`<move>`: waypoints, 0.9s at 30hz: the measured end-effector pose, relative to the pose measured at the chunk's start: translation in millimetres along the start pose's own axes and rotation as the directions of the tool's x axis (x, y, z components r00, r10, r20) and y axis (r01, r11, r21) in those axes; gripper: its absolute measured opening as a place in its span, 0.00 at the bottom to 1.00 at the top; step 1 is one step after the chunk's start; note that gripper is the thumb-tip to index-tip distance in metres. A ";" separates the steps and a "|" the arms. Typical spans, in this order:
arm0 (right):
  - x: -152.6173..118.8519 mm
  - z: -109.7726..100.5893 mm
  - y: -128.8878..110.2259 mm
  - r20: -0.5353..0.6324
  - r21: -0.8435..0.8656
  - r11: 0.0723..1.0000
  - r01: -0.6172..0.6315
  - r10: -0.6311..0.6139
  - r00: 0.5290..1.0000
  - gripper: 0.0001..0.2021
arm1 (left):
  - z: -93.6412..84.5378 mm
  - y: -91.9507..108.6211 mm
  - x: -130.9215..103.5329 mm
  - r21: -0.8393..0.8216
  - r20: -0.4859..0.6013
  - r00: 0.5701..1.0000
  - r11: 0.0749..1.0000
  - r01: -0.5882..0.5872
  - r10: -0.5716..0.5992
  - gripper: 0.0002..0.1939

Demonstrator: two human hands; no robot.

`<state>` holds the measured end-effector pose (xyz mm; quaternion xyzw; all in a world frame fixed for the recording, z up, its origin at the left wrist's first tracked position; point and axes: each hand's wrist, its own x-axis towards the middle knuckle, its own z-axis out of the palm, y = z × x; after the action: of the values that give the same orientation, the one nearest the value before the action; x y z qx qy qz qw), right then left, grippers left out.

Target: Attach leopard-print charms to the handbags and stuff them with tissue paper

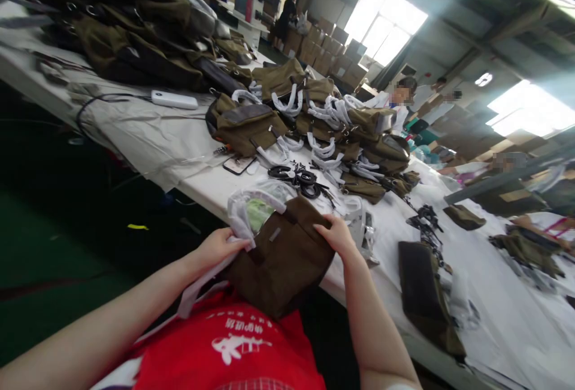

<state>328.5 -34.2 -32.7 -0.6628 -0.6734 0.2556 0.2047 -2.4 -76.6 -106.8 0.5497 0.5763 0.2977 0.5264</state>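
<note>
An olive-brown handbag (281, 264) is held tilted in front of my red apron (233, 348), at the table's near edge. Its white-wrapped handle (238, 213) loops up at the left. My left hand (221, 249) is closed on the bag's left side, thumb over the wrapped handle base. My right hand (336, 235) grips the right upper edge, thumb on the outside and fingers hidden behind. Something pale green (258, 213) shows beyond the bag's rim. Just past the bag, coiled black straps (299, 179) lie on the table.
Several similar bags (251, 123) are heaped on the white table (386, 270), with a larger pile (135, 36) at far left. A phone (239, 165) and white power bank (174, 99) lie nearby. Another dark bag (422, 288) rests at right. Other people (399, 99) are farther back.
</note>
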 end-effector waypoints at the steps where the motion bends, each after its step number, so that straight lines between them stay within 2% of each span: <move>1: -9.2 -1.4 1.0 -0.015 0.086 0.996 0.011 -0.009 1.000 0.13 | -6.7 7.4 1.0 0.018 -0.023 0.999 1.000 -0.024 0.024 0.26; 3: -33.6 -2.5 7.9 -0.001 0.269 0.963 0.032 -0.033 0.999 0.15 | -24.0 26.2 2.0 0.034 -0.059 0.993 0.995 -0.097 0.099 0.24; 4: -47.9 -0.6 13.2 0.048 0.350 0.936 0.032 -0.052 0.997 0.16 | -32.2 37.0 2.0 0.042 -0.028 0.990 0.990 -0.135 0.136 0.22; 6: -77.6 9.5 26.2 0.188 0.442 0.897 -0.012 -0.080 0.979 0.17 | -41.9 58.8 0.8 0.069 0.116 0.968 0.970 -0.234 0.225 0.16; 9: -116.6 32.8 46.9 0.289 0.388 0.916 -0.103 -0.015 0.957 0.14 | -33.1 84.9 -5.4 0.191 0.356 0.876 0.893 -0.408 0.324 0.11; 11: -135.0 41.5 57.1 0.259 0.280 0.947 -0.157 0.082 0.962 0.13 | -16.2 94.0 -10.8 0.268 0.419 0.846 0.846 -0.461 0.329 0.11; 12: -141.9 41.5 59.5 0.190 0.221 0.959 -0.179 0.137 0.972 0.14 | -6.9 96.1 -13.1 0.297 0.415 0.849 0.833 -0.467 0.327 0.12; 13: -147.4 38.5 59.3 0.071 0.168 0.966 -0.195 0.186 0.980 0.15 | 2.2 96.8 -14.7 0.323 0.398 0.856 0.824 -0.466 0.328 0.11; 14: -151.5 33.4 56.5 -0.104 0.130 0.971 -0.201 0.215 0.971 0.16 | 10.7 96.8 -15.8 0.346 0.377 0.863 0.814 -0.467 0.335 0.11; 15: -154.2 27.0 50.9 -0.301 0.106 0.977 -0.187 0.211 0.930 0.16 | 18.5 96.5 -16.4 0.370 0.358 0.867 0.800 -0.472 0.347 0.10; 16: -155.3 20.9 43.1 -0.469 0.092 0.985 -0.149 0.175 0.866 0.17 | 25.6 96.3 -16.7 0.393 0.345 0.867 0.784 -0.481 0.360 0.10; 17: -154.7 16.0 33.9 -0.571 0.082 0.993 -0.090 0.121 0.812 0.17 | 32.1 96.6 -17.1 0.413 0.338 0.865 0.767 -0.491 0.372 0.10; 18: -152.5 13.4 24.3 -0.591 0.076 0.997 -0.018 0.060 0.804 0.17 | 37.9 97.6 -17.7 0.427 0.336 0.861 0.753 -0.501 0.382 0.10; 20: -143.5 15.9 8.6 -0.446 0.075 0.993 0.087 -0.045 0.894 0.16 | 46.8 101.6 -19.6 0.449 0.353 0.854 0.732 -0.512 0.381 0.12; 22: -131.5 26.2 2.0 -0.316 0.063 0.994 0.091 -0.067 0.946 0.12 | 49.0 106.7 -21.0 0.453 0.397 0.842 0.720 -0.525 0.364 0.14; 24: -121.6 37.9 4.5 -0.313 0.070 0.995 0.068 -0.043 0.949 0.07 | 41.1 110.2 -19.1 0.437 0.416 0.826 0.713 -0.548 0.380 0.18; 25: -118.7 42.6 7.6 -0.322 0.092 0.993 0.072 -0.039 0.946 0.07 | 33.0 110.6 -16.2 0.448 0.382 0.832 0.707 -0.548 0.403 0.19; 27: -117.3 47.5 13.0 -0.296 0.164 0.978 0.133 -0.080 0.952 0.08 | 11.2 108.6 -6.4 0.555 0.212 0.872 0.680 -0.479 0.441 0.20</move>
<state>314.0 -154.7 -70.7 -0.6340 -0.6453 0.2055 0.3734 41.9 -61.6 -7.9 0.8213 0.4663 0.2089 0.2539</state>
